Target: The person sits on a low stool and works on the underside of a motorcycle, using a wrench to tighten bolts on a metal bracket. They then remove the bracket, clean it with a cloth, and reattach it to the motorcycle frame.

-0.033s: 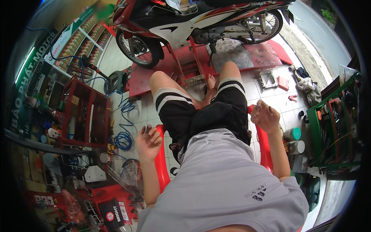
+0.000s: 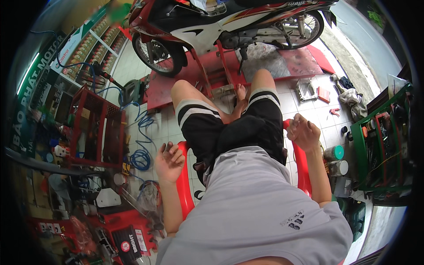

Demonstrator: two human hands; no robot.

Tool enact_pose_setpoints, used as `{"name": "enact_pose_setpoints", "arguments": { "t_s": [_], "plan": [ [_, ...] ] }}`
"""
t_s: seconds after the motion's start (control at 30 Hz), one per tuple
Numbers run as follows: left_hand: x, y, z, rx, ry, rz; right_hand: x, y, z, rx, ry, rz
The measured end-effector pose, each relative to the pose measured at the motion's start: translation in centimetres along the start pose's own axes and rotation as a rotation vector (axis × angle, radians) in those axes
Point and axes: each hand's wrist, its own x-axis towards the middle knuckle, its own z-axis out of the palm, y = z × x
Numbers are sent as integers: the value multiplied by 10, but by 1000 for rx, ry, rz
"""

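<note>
Left hand [image 2: 170, 164] and right hand [image 2: 304, 134] palm-up, fingers half-curled, loosely spread, by the red chair's [image 2: 185, 194] arms; contact unclear. Motorbike [image 2: 212, 31] cut off up top.

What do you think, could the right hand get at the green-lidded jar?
Probably yes: the right hand looks empty, and nothing visible blocks its way to the green-lidded jar, which sits outside the red chair arm. Depth is hard to judge, though.
</note>
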Motion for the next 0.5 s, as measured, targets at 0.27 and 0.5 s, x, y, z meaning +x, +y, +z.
{"name": "enact_pose_setpoints", "arguments": {
  "t_s": [0.27, 0.5],
  "plan": [
    [-1, 0, 2, 17, -96, -19, -1, -2, -2, -25, 19, 26],
    [8, 2, 5, 1, 5, 27, 5, -6, -5, -44, 89, 20]
  ]
}}
